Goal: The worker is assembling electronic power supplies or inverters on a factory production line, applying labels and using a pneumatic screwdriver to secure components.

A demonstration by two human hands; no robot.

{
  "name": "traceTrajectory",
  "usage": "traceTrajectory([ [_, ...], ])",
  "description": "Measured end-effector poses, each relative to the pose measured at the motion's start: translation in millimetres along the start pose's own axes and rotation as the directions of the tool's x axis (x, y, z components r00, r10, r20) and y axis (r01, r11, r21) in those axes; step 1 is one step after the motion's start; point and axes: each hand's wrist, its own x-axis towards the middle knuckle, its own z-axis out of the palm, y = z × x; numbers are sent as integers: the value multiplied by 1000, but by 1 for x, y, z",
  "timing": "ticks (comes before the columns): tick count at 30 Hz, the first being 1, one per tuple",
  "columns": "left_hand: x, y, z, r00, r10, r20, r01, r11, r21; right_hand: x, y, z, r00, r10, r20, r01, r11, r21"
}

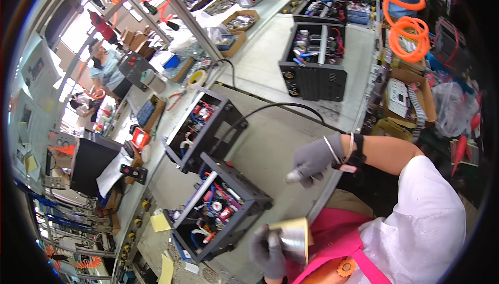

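My left hand [266, 253], in a grey glove, grips a small shiny silver sheet with a yellow backing [295, 243] close to the pink apron. Above the bench edge hangs my right hand [313, 162], also gloved, its fingers curled in and the thumb near the fingertips. Whether anything small sits between them cannot be made out. Left of both hands stands an open black metal case [254, 196] with wires, coils and circuit parts inside. A second open case [221, 133] of the same sort stands just behind it, touching or nearly so. Neither hand touches a case.
More open black cases [314, 81] stand farther along the bench [260, 40]. A black cable [280, 104] arches across the worktop. Yellow paper [160, 222] lies at the left. Cardboard boxes [429, 94] and a coiled orange hose [410, 37] are at the right. Other people work beyond.
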Motion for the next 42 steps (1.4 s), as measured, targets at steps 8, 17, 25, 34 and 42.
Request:
traceTrajectory([
  [8, 3, 22, 82, 865, 329, 380, -344, 938, -28, -87, 36, 102, 685, -170, -708, 654, 570, 497],
  [17, -9, 18, 95, 793, 125, 596, -210, 975, 76, -287, 193, 0, -662, -102, -742, 217, 922, -321],
  [25, -18, 17, 94, 794, 30, 608, -121, 986, 110, -315, 245, 0, -363, 366, -857, -515, 688, 511],
  [34, -3, 63, 129, 640, 397, 658, -496, 867, -41, -169, 46, 63, -117, -458, -881, -270, 869, -415],
  [42, -16, 42, 128, 720, 551, 422, -687, 649, 326, -26, -16, 72, 243, -403, -883, -235, 858, -456],
])
